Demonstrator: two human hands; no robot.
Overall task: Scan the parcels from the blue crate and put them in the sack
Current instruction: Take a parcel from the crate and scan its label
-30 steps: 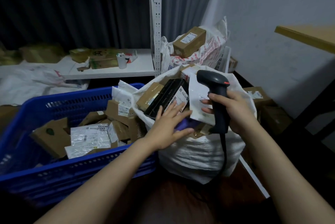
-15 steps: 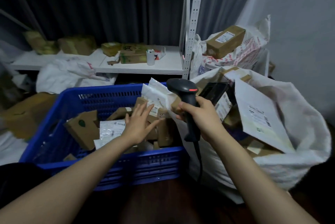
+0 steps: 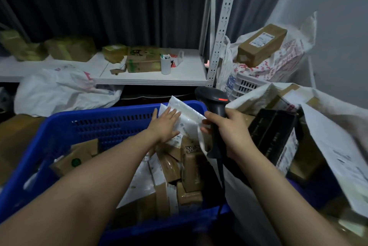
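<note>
My left hand (image 3: 166, 124) lies flat, fingers straight and together, pressed on a white mailer (image 3: 188, 115). The mailer leans in the far right corner of the blue crate (image 3: 119, 113), its top corner poking above the rim. Its long axis slants from that rim down to the right, toward my other hand. A printed label shows at its lower edge, too small to read.

My right hand (image 3: 232, 133) is wrapped tight round the handle of the black scanner (image 3: 214, 99). The handle stands nearly upright, the nose points left over the mailer, and a red light glows on the head. The cable hangs from the bottom of the handle.

The crate holds a jumble of brown boxes and white packets; one box (image 3: 76, 161) carries a green dot. Just right of the crate stands the white sack (image 3: 253, 97), stuffed with parcels, among them a black box (image 3: 275, 136) with a white label.

Behind the crate runs a white metal shelf (image 3: 155, 79) with cardboard boxes and a white cup (image 3: 165, 65) on it. A dark curtain (image 3: 99, 6) hangs behind it, and a pale wall (image 3: 338, 6) closes the right side. A long brown carton (image 3: 260, 45) rests on a bag printed in red; I cannot read the print.
</note>
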